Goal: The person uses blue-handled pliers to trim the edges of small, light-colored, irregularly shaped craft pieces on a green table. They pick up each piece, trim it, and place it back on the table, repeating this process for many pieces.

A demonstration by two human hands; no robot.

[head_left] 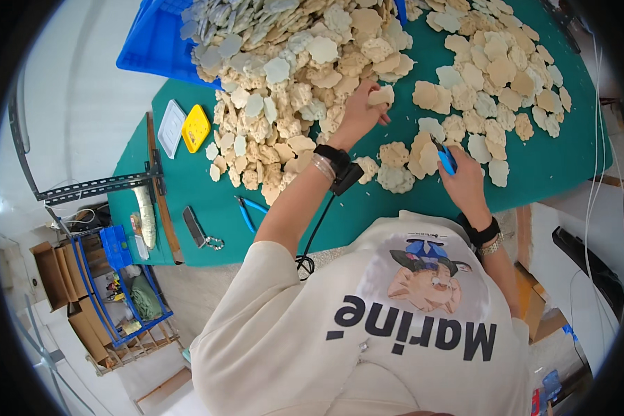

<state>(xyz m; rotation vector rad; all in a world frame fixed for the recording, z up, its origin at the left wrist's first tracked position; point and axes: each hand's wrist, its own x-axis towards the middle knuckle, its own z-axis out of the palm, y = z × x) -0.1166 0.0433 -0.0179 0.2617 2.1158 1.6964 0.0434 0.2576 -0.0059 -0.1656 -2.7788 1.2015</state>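
My left hand (357, 118) is closed on a cream, wavy-edged flat piece (380, 96), held by its edge at the near right side of a big heap of similar pieces (305, 76). Lower and to the right, my right hand (466, 186) grips blue-handled cutting pliers (446, 159), their dark jaws pointing away from me. Those jaws are close to a few beige and pale grey pieces lying on the green tabletop (367, 201). A scattered group of wavy-edged pieces (496, 73) spreads over the table's far right.
A blue plastic crate (156, 52) lies behind the heap. To the left are a yellow tray (195, 128), a white tray (171, 129), a dark phone-like object with a beaded strap (195, 226) and another pair of blue-handled pliers (248, 213). A black cable (319, 232) hangs from my left wrist.
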